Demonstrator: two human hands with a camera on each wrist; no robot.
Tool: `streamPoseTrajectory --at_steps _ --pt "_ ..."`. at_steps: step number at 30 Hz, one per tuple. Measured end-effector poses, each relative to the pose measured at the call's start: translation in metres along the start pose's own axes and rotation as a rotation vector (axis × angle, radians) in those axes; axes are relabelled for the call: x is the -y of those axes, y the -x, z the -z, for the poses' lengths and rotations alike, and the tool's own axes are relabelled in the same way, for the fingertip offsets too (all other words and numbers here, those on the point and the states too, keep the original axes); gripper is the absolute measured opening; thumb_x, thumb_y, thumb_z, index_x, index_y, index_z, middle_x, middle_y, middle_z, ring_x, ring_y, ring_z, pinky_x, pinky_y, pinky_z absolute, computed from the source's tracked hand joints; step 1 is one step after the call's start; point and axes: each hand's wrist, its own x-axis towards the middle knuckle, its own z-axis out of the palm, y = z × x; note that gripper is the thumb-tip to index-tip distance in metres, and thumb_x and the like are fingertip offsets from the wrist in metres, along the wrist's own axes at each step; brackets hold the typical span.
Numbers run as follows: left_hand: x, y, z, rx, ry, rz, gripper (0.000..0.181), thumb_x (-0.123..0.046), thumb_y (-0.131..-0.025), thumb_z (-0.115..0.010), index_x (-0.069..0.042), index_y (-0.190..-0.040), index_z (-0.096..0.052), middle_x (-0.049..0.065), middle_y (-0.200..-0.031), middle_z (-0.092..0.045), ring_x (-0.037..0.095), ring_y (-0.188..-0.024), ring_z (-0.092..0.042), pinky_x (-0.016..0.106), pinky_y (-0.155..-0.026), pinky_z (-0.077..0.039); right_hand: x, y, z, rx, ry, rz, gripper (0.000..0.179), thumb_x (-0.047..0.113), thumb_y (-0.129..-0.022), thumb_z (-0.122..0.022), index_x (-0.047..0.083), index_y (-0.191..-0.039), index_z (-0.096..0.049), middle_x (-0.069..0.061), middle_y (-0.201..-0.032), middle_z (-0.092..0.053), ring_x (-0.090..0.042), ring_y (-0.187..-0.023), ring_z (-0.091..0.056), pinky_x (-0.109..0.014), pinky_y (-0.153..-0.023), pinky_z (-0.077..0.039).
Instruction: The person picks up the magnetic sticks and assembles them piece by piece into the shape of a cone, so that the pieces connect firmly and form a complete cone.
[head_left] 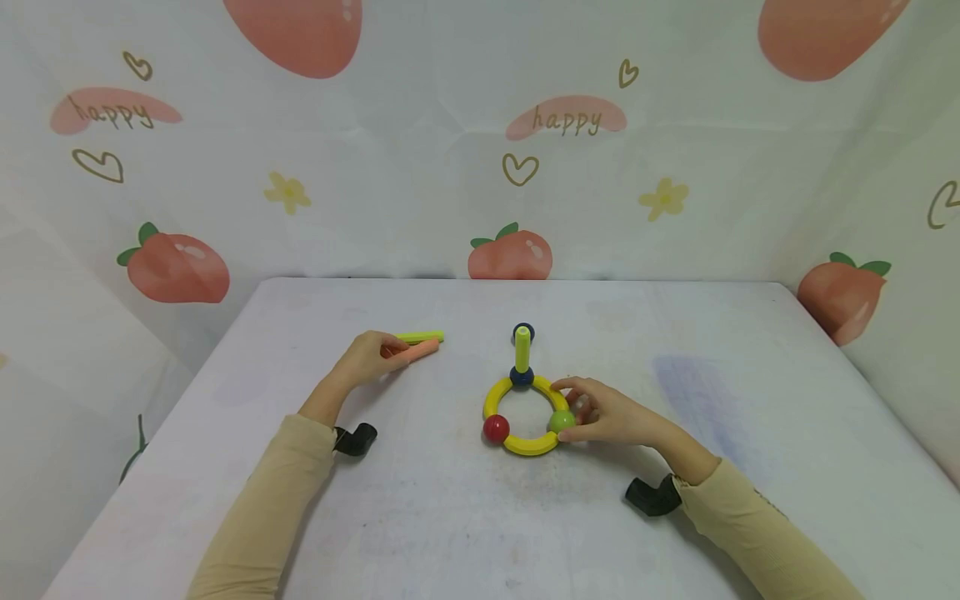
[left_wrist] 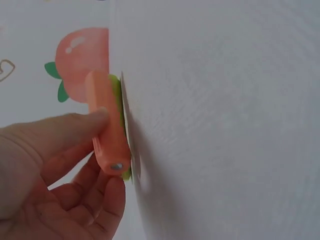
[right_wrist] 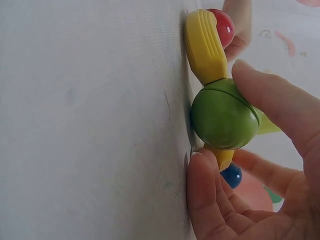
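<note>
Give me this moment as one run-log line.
left hand: pinches orange stick | right hand: holds green ball on yellow ring | upright stick: on ring's blue ball | light-green stick: close to orange stick

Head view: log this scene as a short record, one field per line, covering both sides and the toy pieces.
Left grip: pinches the orange stick
Beside it: lime stick, just beyond the orange one
Right grip: thumb and fingers around the green ball
Ring: three curved yellow pieces, joined by green, red and dark blue balls
Upright part: yellow-green stick, standing on the ring's dark blue ball
Behind that stick: another dark blue ball, partly hidden
Surface: whitish table
</note>
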Motion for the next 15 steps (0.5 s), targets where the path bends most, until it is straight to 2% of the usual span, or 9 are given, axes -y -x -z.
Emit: streamPoseTrajectory --at_steps 4,8,12,15 --pt "0.0 -0.001 -0.002 0.01 0.025 -0.037 0.034 -0.024 -0.088 -0.061 -0.003 -0.114 -0.065 0.014 -0.108 -0.065 0.024 -0.093 -0.057 0.029 -0.078 -0.045 -0.002 0.002 0.0 0.004 0.008 0.04 0.059 0.024 -0.081 -0.073 0.003 -0.13 -0.047 -0.016 -0.108 -0.05 -0.01 -0.076 -0.053 -0.02 -0.068 -0.049" --pt "-0.006 0.001 -0.005 0.035 0.05 -0.077 0.033 -0.026 -0.088 -0.061 -0.008 -0.116 -0.064 0.01 -0.109 -0.065 0.021 -0.092 -0.057 0.027 -0.076 -0.044 -0.002 0.004 0.002 0.025 0.013 0.059 0.051 0.023 -0.083 -0.07 0.002 -0.126 -0.053 -0.014 -0.106 -0.051 -0.007 -0.079 -0.055 -0.019 -0.07 -0.049" --pt "-0.017 0.003 -0.011 0.056 0.085 -0.145 0.033 -0.024 -0.089 -0.061 -0.007 -0.117 -0.062 0.011 -0.11 -0.064 0.021 -0.094 -0.058 0.028 -0.077 -0.047 -0.001 0.005 0.004 0.054 0.034 0.061 0.047 0.024 -0.085 -0.068 0.001 -0.125 -0.056 -0.014 -0.106 -0.052 -0.008 -0.082 -0.056 -0.019 -0.073 -0.049" --pt "-0.025 0.005 -0.015 0.044 0.119 -0.209 0.032 -0.019 -0.088 -0.062 -0.002 -0.115 -0.062 0.014 -0.108 -0.065 0.022 -0.093 -0.06 0.03 -0.079 -0.05 0.0 0.005 0.005 0.067 0.056 0.064 0.046 0.024 -0.087 -0.066 0.002 -0.126 -0.055 -0.013 -0.106 -0.054 -0.008 -0.084 -0.057 -0.02 -0.074 -0.049"
